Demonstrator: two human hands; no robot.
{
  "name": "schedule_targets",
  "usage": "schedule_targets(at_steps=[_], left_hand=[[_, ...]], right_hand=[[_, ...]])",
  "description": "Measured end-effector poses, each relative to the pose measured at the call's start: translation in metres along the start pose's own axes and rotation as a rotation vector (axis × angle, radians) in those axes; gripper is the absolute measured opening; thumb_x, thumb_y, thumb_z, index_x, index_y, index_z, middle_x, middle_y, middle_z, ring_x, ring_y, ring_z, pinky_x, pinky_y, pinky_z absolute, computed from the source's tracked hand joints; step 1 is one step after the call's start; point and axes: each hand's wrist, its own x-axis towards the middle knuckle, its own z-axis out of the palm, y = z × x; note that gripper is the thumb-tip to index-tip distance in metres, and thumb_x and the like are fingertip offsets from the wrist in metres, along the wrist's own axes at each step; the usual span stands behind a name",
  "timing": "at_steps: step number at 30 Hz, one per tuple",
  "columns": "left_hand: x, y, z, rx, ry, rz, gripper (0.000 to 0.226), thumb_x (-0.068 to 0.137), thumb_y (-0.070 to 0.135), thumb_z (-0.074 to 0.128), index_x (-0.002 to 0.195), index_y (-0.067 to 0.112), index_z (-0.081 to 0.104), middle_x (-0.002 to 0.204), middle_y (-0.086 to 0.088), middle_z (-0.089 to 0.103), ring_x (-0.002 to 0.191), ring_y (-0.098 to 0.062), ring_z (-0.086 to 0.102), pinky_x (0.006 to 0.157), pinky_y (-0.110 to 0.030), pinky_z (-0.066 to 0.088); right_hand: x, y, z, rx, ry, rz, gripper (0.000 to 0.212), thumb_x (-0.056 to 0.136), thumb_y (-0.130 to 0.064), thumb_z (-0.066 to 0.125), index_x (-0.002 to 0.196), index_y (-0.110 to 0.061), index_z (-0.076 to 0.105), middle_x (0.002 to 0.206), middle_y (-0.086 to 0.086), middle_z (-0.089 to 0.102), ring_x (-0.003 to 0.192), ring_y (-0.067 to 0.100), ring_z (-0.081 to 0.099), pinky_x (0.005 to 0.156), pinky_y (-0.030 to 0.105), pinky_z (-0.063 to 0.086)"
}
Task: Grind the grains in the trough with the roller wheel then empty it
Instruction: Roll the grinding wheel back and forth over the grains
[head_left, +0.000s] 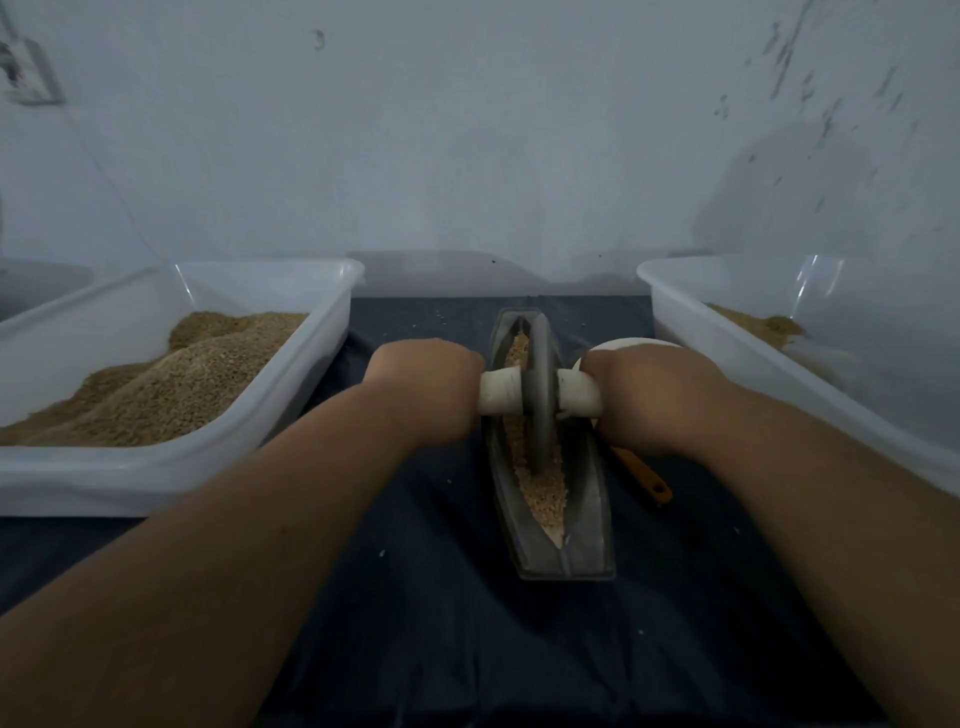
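Upright, grey roller wheel (540, 395) sits in trough (592, 519) of tan grains (545, 493)

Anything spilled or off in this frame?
Minor spill only: a few pale stray grains lie on the dark cloth left of the dark boat-shaped metal trough and near its far end. Otherwise normal: left hand and right hand grip the white handles of the grey roller wheel, upright in the trough.
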Motion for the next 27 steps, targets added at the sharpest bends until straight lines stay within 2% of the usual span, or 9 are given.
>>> schedule_targets(at_steps=[4, 6, 8, 10, 14, 16, 18, 20, 27], left_hand=[[-0.022, 0.010, -0.011, 0.058, 0.046, 0.024, 0.020, 0.082, 0.029, 0.061, 0.084, 0.030, 0.042, 0.070, 0.010, 0.042, 0.062, -0.011, 0.044, 0.052, -0.031, 0.035], [-0.028, 0.013, -0.015, 0.092, 0.066, 0.054, 0.020, 0.081, 0.028, 0.062, 0.083, 0.030, 0.042, 0.069, 0.010, 0.043, 0.060, -0.010, 0.043, 0.049, -0.029, 0.033], [-0.028, 0.013, -0.018, 0.111, 0.066, 0.080, 0.019, 0.079, 0.029, 0.062, 0.080, 0.031, 0.044, 0.069, 0.010, 0.045, 0.058, -0.008, 0.042, 0.046, -0.027, 0.030], [-0.022, 0.012, -0.019, 0.105, 0.041, 0.086, 0.018, 0.077, 0.031, 0.063, 0.073, 0.030, 0.045, 0.069, 0.010, 0.049, 0.059, -0.008, 0.045, 0.045, -0.026, 0.029], [0.002, 0.003, -0.008, 0.034, -0.023, 0.057, 0.023, 0.076, 0.036, 0.064, 0.069, 0.030, 0.043, 0.072, 0.010, 0.051, 0.061, -0.009, 0.046, 0.045, -0.025, 0.027], [0.016, -0.003, -0.002, -0.017, -0.048, 0.026, 0.016, 0.075, 0.038, 0.064, 0.078, 0.031, 0.049, 0.074, 0.010, 0.052, 0.063, -0.010, 0.048, 0.046, -0.026, 0.028], [0.029, -0.008, 0.002, -0.062, -0.070, 0.005, 0.017, 0.075, 0.039, 0.065, 0.084, 0.031, 0.053, 0.076, 0.010, 0.053, 0.065, -0.011, 0.049, 0.049, -0.027, 0.032], [0.038, -0.013, 0.005, -0.085, -0.073, -0.009, 0.018, 0.073, 0.039, 0.065, 0.084, 0.030, 0.053, 0.075, 0.010, 0.053, 0.065, -0.010, 0.050, 0.052, -0.028, 0.035], [0.030, -0.013, 0.007, -0.076, -0.043, -0.015, 0.020, 0.073, 0.042, 0.066, 0.085, 0.031, 0.053, 0.075, 0.010, 0.053, 0.066, -0.012, 0.051, 0.052, -0.028, 0.036]], right_hand=[[-0.026, -0.008, -0.008, -0.041, 0.005, 0.025, 0.024, 0.072, -0.035, 0.068, 0.093, -0.032, 0.057, 0.080, -0.008, 0.058, 0.074, 0.013, 0.058, 0.069, 0.034, 0.054], [-0.036, -0.008, -0.011, -0.015, -0.050, 0.042, 0.027, 0.072, -0.033, 0.069, 0.096, -0.031, 0.059, 0.079, -0.009, 0.056, 0.072, 0.010, 0.055, 0.061, 0.027, 0.048], [-0.041, -0.008, -0.011, 0.039, -0.160, 0.068, 0.029, 0.074, -0.032, 0.069, 0.101, -0.031, 0.056, 0.080, -0.010, 0.054, 0.069, 0.004, 0.049, 0.052, 0.020, 0.034], [-0.038, -0.007, -0.008, 0.040, -0.184, 0.085, 0.028, 0.075, -0.033, 0.069, 0.100, -0.031, 0.056, 0.081, -0.009, 0.055, 0.070, 0.005, 0.050, 0.052, 0.021, 0.034], [-0.010, -0.002, -0.002, -0.019, -0.062, 0.060, 0.016, 0.072, -0.033, 0.066, 0.086, -0.032, 0.060, 0.075, -0.008, 0.060, 0.069, 0.012, 0.059, 0.066, 0.032, 0.054], [0.009, 0.002, 0.002, -0.017, -0.046, 0.040, 0.016, 0.075, -0.033, 0.065, 0.087, -0.033, 0.056, 0.075, -0.009, 0.057, 0.066, 0.010, 0.055, 0.059, 0.030, 0.050], [0.026, 0.006, 0.004, -0.062, 0.022, 0.032, 0.018, 0.076, -0.033, 0.065, 0.084, -0.033, 0.048, 0.073, -0.010, 0.050, 0.062, 0.006, 0.046, 0.050, 0.026, 0.036], [0.037, 0.008, 0.004, -0.109, 0.068, 0.025, 0.023, 0.077, -0.031, 0.064, 0.079, -0.033, 0.041, 0.071, -0.011, 0.044, 0.059, 0.005, 0.039, 0.048, 0.026, 0.030], [0.030, 0.007, 0.006, -0.130, 0.127, 0.008, 0.025, 0.076, -0.035, 0.065, 0.080, -0.034, 0.040, 0.068, -0.011, 0.044, 0.057, 0.005, 0.039, 0.046, 0.024, 0.028]])
